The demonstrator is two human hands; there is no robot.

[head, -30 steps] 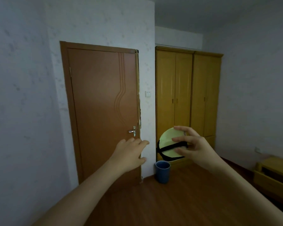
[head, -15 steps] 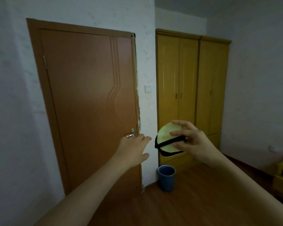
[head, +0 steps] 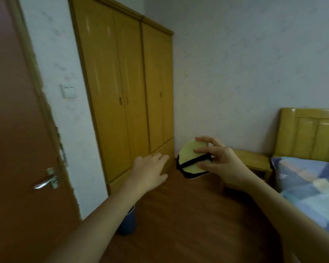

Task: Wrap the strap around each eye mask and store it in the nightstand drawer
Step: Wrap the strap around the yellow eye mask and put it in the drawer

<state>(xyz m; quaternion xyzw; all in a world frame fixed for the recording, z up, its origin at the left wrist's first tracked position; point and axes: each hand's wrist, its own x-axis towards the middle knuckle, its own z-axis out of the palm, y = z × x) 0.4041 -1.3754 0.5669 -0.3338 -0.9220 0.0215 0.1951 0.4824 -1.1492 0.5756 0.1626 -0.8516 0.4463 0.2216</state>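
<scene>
Out in front of the wardrobe [head: 122,92], the right hand [head: 219,160] pinches the pale green eye mask [head: 190,158] with its black strap [head: 193,162] already wrapped round, while the left hand [head: 150,171] floats empty, fingers spread. Looks like the wrapping's done, so next it's carrying it to the nightstand [head: 253,158] by the bed [head: 311,183] and getting the drawer open, probably with that free hand.

Wood floor [head: 188,215] carries wardrobe [head: 125,92], blue bin [head: 128,223], nightstand [head: 253,160], bed [head: 310,186] with patchwork blue cover.

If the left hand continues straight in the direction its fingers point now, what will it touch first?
Probably the wardrobe: the empty left hand points at its low drawer front. Depth is unclear, but nothing visible stands between them.
</scene>
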